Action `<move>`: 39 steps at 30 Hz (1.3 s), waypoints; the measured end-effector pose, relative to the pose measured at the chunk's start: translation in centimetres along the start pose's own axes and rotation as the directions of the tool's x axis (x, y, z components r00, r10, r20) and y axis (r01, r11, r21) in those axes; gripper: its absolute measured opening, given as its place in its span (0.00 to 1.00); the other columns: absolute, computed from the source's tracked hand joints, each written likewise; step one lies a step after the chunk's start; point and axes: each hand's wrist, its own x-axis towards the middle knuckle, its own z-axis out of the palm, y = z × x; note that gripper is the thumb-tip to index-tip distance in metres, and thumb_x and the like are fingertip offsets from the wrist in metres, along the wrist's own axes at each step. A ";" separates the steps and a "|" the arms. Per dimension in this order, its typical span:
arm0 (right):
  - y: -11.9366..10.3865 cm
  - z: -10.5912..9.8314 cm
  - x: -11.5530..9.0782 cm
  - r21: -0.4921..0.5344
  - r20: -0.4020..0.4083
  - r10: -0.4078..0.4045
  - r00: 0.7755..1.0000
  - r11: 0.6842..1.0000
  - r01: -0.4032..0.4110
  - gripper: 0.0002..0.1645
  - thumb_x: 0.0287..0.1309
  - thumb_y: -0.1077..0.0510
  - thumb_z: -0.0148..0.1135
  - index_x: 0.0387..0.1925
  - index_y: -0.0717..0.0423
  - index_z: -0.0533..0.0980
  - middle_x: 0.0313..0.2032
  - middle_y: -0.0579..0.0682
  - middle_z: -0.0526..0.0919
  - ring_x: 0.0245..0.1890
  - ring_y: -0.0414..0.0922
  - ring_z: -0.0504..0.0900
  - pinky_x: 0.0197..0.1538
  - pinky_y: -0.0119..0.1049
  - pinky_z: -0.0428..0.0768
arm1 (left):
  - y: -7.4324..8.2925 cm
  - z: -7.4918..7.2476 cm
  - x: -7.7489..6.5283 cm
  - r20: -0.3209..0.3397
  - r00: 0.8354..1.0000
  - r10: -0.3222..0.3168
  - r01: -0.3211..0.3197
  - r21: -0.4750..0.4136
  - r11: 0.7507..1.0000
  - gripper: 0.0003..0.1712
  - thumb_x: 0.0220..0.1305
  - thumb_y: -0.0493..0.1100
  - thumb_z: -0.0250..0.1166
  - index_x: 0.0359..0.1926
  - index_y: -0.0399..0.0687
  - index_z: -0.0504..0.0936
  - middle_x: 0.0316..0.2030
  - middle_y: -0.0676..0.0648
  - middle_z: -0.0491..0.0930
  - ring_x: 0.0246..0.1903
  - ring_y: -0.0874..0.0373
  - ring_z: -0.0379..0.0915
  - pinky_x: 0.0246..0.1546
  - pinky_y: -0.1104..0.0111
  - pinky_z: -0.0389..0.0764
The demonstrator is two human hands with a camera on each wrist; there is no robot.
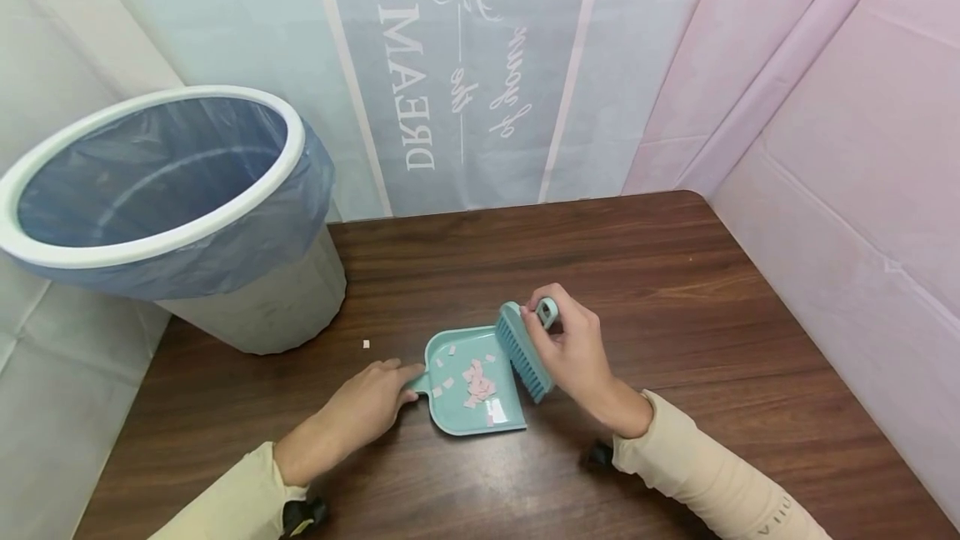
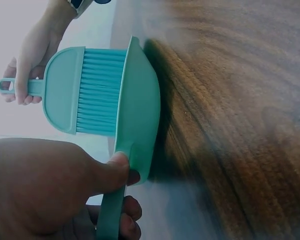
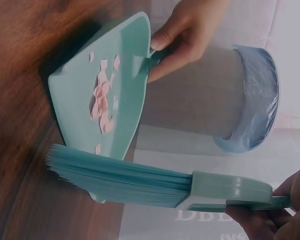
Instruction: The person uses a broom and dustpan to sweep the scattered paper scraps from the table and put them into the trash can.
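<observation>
A teal dustpan (image 1: 459,417) lies on the wooden table with small pale pink paper scraps (image 1: 478,383) heaped in its middle and a few scattered around. My left hand (image 1: 367,407) grips its short handle, thumb on top in the left wrist view. My right hand (image 1: 573,348) holds a matching teal hand brush (image 1: 525,352) by its looped handle, thumb and fingers around it. The bristles (image 3: 115,175) point down at the far end of the dustpan's open edge, overlapping it in the right wrist view.
A bin (image 1: 258,315) with a white rim and blue liner stands on the table at the back left. One small pale scrap (image 1: 366,344) lies on the table between bin and dustpan. Printed curtain (image 1: 480,173) hangs behind the table's back edge.
</observation>
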 end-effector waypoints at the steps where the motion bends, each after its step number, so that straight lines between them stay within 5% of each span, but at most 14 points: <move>1: 0.0 -0.1 0.0 -0.008 -0.003 -0.001 1.000 1.000 0.001 0.04 0.58 0.63 0.61 0.33 0.57 0.74 0.25 0.45 0.76 0.19 0.36 0.72 0.17 0.25 0.72 | -0.1 0.1 0.0 0.001 1.000 -0.002 0.002 -0.003 1.000 0.20 0.61 0.41 0.64 0.54 0.40 0.78 0.39 0.43 0.79 0.42 0.51 0.77 0.43 0.60 0.78; 11: 1.4 -2.1 -0.1 -0.102 -0.033 0.010 0.999 0.995 -0.014 0.07 0.61 0.57 0.60 0.32 0.58 0.74 0.22 0.45 0.74 0.17 0.36 0.71 0.19 0.23 0.70 | -0.7 0.8 -0.5 -0.020 1.000 -0.015 0.015 -0.024 1.000 0.20 0.62 0.43 0.63 0.55 0.43 0.78 0.43 0.41 0.79 0.45 0.49 0.76 0.46 0.58 0.77; 23: 3.2 -5.5 -1.1 -0.221 -0.074 0.089 0.993 0.970 -0.104 0.06 0.56 0.64 0.63 0.33 0.56 0.72 0.22 0.43 0.75 0.15 0.34 0.72 0.19 0.21 0.70 | -1.0 1.4 -0.7 -0.063 0.998 0.009 -0.011 -0.030 0.999 0.20 0.61 0.42 0.64 0.54 0.42 0.78 0.39 0.45 0.79 0.42 0.52 0.76 0.44 0.61 0.78; 39: 3.7 -6.2 -1.5 -0.224 -0.086 0.125 0.988 0.964 -0.142 0.06 0.57 0.63 0.62 0.33 0.56 0.72 0.25 0.44 0.76 0.15 0.34 0.71 0.19 0.21 0.69 | -1.1 2.3 -1.1 -0.107 0.994 0.022 -0.024 -0.022 0.999 0.20 0.63 0.44 0.62 0.55 0.44 0.76 0.36 0.48 0.77 0.40 0.55 0.74 0.42 0.61 0.77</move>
